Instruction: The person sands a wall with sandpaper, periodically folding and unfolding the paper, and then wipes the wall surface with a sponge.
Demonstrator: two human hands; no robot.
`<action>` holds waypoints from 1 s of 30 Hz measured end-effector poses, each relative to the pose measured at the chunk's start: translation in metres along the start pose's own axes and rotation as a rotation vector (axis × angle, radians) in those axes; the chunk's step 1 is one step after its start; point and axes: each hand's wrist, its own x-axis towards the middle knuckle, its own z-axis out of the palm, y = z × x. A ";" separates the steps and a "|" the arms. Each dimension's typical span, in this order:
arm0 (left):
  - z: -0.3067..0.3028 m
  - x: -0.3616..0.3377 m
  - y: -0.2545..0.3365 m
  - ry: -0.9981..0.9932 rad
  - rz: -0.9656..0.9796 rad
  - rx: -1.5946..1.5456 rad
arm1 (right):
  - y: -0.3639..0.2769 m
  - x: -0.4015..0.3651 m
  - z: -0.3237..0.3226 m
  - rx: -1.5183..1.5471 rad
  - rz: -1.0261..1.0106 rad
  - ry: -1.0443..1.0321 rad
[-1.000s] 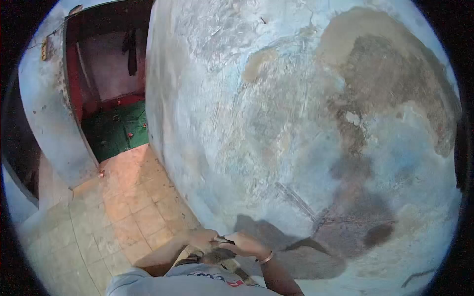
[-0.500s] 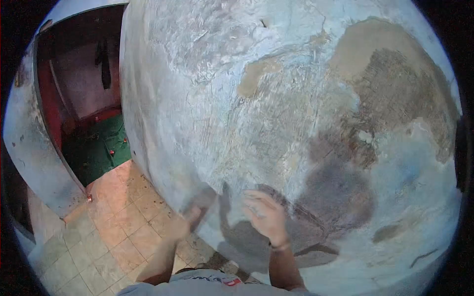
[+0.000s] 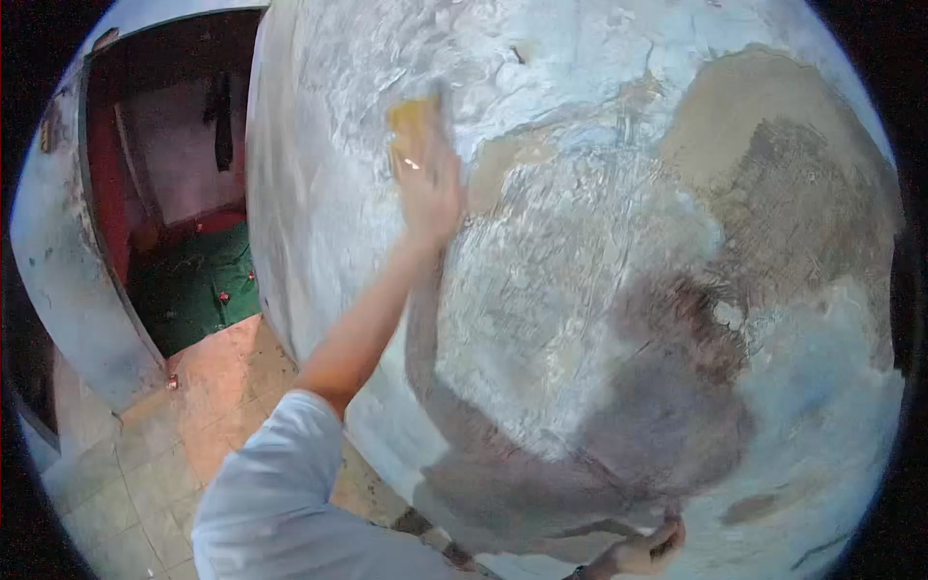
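My left hand (image 3: 432, 198) is raised against the patchy, peeling wall (image 3: 541, 280). It is closed on a yellow flat object (image 3: 414, 118), blurred by motion, with a darker edge on its right side. Low at the right, my right hand (image 3: 646, 551) is close to the wall, its fingers curled; whatever may be inside them is too small to make out. Brown bare patches (image 3: 735, 97) mark the upper right of the wall, and a shadow of my arm and head falls across its lower part.
At the left is a doorway with a green floor (image 3: 208, 290) and a dark hanging item (image 3: 223, 121) inside. Floor tiles (image 3: 217, 387) lie below the doorway. A wall edge (image 3: 77, 261) stands left of the opening.
My left hand has gone from low near the floor side up the wall, and the yellow object now shows in it. My right hand has dropped lower and to the right.
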 end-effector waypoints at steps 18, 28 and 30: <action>-0.021 -0.015 0.056 -0.280 0.240 -0.141 | 0.012 0.041 0.068 -0.454 -0.691 0.395; 0.003 -0.029 0.132 -0.391 0.698 0.123 | 0.010 0.046 0.058 -0.485 -0.724 0.329; 0.019 0.050 0.145 -0.103 0.274 -0.048 | 0.014 0.049 0.057 -0.496 -0.752 0.319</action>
